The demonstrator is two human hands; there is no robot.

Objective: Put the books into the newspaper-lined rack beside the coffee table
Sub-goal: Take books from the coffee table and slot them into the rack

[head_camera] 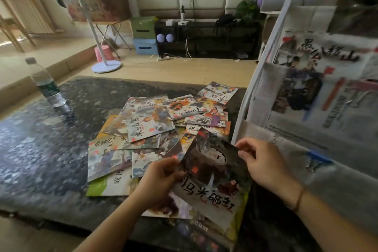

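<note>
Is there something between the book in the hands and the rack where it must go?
Nothing visible blocks it. Both hands, left and right, hold the dark book above the pile. The rack stands right beside it, on the right. Only the rack's white frame tube lies between, so the book must go past it into a pocket.

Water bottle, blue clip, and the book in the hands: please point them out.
water bottle (47,86), head view, on its green label.
blue clip (317,158), head view, on its blue body.
held book (212,172), head view, cover middle.
</note>
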